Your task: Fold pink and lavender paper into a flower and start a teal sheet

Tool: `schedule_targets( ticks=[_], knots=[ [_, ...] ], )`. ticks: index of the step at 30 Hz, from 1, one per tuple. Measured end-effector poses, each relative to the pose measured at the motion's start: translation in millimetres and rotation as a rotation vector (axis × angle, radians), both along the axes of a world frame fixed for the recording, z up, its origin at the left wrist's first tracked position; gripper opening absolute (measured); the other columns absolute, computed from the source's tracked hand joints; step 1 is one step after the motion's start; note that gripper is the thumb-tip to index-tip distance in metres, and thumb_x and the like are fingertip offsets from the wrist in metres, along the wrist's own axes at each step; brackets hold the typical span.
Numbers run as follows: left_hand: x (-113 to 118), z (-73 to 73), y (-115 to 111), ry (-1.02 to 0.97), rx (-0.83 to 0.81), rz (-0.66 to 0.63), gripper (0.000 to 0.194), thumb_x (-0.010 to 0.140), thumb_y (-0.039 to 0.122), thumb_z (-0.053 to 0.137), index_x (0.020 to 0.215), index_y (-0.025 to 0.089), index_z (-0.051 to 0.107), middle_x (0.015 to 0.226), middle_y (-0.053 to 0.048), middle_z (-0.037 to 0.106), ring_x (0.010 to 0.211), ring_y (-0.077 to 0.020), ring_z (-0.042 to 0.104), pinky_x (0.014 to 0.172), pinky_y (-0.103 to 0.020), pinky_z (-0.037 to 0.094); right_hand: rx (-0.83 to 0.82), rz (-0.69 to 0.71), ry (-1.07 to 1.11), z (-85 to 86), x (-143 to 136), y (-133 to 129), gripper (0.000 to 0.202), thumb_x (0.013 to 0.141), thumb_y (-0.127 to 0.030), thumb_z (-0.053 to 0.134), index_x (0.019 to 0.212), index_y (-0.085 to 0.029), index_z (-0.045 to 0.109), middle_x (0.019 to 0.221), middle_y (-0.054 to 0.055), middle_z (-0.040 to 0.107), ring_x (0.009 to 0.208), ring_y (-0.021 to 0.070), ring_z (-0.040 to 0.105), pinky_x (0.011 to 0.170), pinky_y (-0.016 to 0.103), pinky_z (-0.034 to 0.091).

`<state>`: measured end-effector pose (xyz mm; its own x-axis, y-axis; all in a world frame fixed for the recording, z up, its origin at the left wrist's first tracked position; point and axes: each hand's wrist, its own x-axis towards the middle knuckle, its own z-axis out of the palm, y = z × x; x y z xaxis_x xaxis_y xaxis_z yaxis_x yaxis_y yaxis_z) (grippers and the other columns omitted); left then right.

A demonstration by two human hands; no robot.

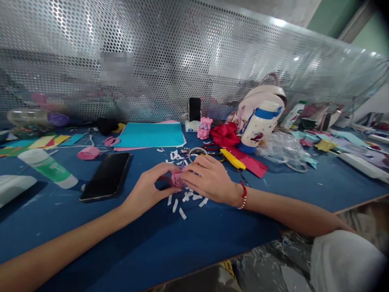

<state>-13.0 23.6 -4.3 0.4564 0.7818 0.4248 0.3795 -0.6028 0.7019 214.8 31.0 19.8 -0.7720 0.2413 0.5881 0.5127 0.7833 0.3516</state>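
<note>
A small pink folded-paper piece (176,179) is held between my two hands, just above the table. My left hand (152,184) pinches it from the left with thumb and fingers. From the right, the fingers of my right hand (209,178) close on its other side and hide part of it. White paper scraps (188,196) lie scattered below and around my hands. Just beyond my right hand are a pair of scissors (215,154) and a roll of clear tape (197,151), partly covered. A yellow cutter (232,158) lies on red paper (252,162).
On the left lie a black phone (106,177), a green-and-white tube (48,168) and a pink roll (88,153). Blue paper sheets (152,135) are stacked behind. At the back stand a pink-and-purple paper piece (204,128), a red paper flower (225,134), a bottle (258,125) and a backpack (261,97).
</note>
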Motion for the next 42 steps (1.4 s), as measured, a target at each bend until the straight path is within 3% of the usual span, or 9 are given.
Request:
schedule_targets(
  ticks=[19,42],
  knots=[
    [2.5,0.4,0.2,-0.066,-0.085,0.024,0.034,0.083,0.031,0.077,0.114,0.025,0.065,0.114,-0.003,0.067,0.103,-0.0213,0.067,0.092,-0.039,0.061,0.062,0.041,0.084,-0.3,0.2,1.8,0.014,0.098,-0.020,0.058,0.092,-0.019,0.070,0.088,0.001,0.074,0.082,0.0186,0.049,0.073,0.033,0.040],
    [0.5,-3.2,-2.8,-0.043,-0.036,0.037,0.035,0.084,0.030,0.076,0.117,0.026,0.063,0.116,-0.002,0.066,0.104,-0.0200,0.065,0.091,-0.037,0.059,0.102,0.015,0.020,-2.2,0.5,3.0,0.014,0.099,-0.021,0.057,0.100,-0.016,0.070,0.090,0.003,0.073,0.082,0.0192,0.049,0.073,0.034,0.039]
  ],
)
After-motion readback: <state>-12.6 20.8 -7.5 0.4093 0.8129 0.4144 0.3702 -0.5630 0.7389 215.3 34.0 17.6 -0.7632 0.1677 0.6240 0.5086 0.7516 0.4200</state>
